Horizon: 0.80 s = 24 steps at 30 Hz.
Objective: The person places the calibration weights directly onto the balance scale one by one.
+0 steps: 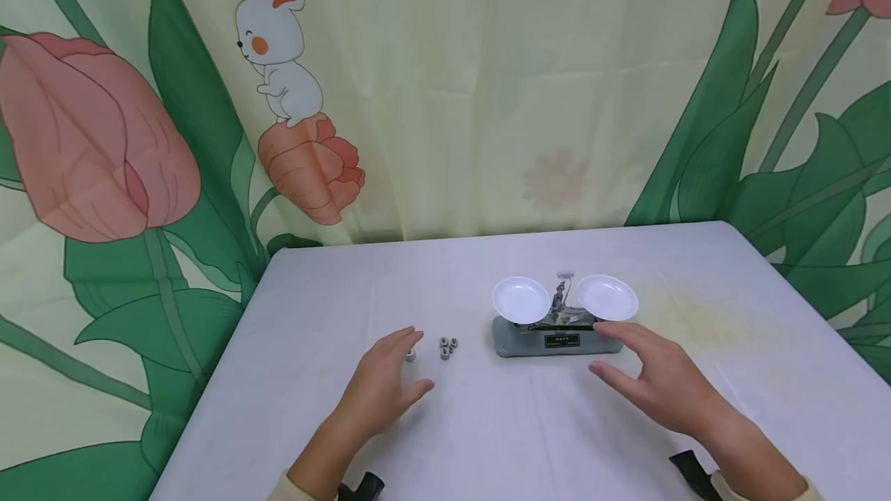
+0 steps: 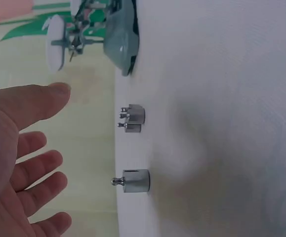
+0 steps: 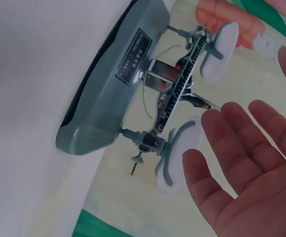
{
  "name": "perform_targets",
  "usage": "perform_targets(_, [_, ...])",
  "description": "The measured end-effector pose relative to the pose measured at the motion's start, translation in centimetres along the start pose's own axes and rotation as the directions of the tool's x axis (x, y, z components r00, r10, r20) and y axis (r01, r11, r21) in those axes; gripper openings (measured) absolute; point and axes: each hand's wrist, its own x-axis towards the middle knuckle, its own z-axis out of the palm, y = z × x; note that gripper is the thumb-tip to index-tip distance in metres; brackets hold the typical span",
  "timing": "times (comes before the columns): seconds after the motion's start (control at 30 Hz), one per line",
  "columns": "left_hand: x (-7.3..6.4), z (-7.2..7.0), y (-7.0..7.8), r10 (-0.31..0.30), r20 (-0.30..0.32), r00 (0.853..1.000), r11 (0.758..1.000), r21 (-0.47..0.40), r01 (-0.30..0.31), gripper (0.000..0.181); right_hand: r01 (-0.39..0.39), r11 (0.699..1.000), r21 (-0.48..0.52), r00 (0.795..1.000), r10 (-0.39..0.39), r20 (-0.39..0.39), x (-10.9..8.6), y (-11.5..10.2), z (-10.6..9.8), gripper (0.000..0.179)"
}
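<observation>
A grey-green balance scale (image 1: 557,337) with two white pans stands toward the right of the table. My right hand (image 1: 654,377) hovers in front of its right pan (image 1: 608,298), fingers apart and nothing held. In the right wrist view the fingers (image 3: 226,148) overlap that pan. To the left, my left hand (image 1: 386,383) hangs over the table with thumb and fingers spread, holding nothing. Beside it are several small metal weights (image 1: 445,349) in a cluster. One larger weight (image 2: 136,181) with a knob stands apart, partly hidden by the left hand in the head view.
A white cloth covers the table (image 1: 487,431). Behind it hangs a curtain (image 1: 473,99) printed with tulips, leaves and a rabbit. The left pan (image 1: 520,301) of the scale is on the side nearer the weights.
</observation>
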Motion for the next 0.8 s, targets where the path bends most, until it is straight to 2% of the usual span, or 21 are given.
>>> perform_targets(0.13, [0.4,1.2,0.0,0.021,-0.042,0.999,1.000,-0.002,-0.021,0.056,-0.043,0.999,0.034,0.997,0.041,0.065,-0.4,0.8,0.3,0.047])
perform_targets(0.33, [1.4,2.7,-0.1,-0.020,-0.029,0.999,1.000,-0.004,0.020,0.047,-0.119,0.986,0.113,0.977,0.096,0.191,-0.9,3.0,0.8,0.042])
perform_targets(0.53, [2.2,3.7,-0.4,0.015,-0.064,0.998,1.000,0.008,-0.014,0.036,-0.208,0.967,0.150,0.961,0.173,0.215,-0.7,4.9,0.9,0.044])
perform_targets(0.8, [2.9,4.6,-0.5,0.007,-0.069,0.998,1.000,0.025,-0.005,0.030,-0.320,0.930,0.179,0.927,0.269,0.260,0.1,6.6,0.4,0.061])
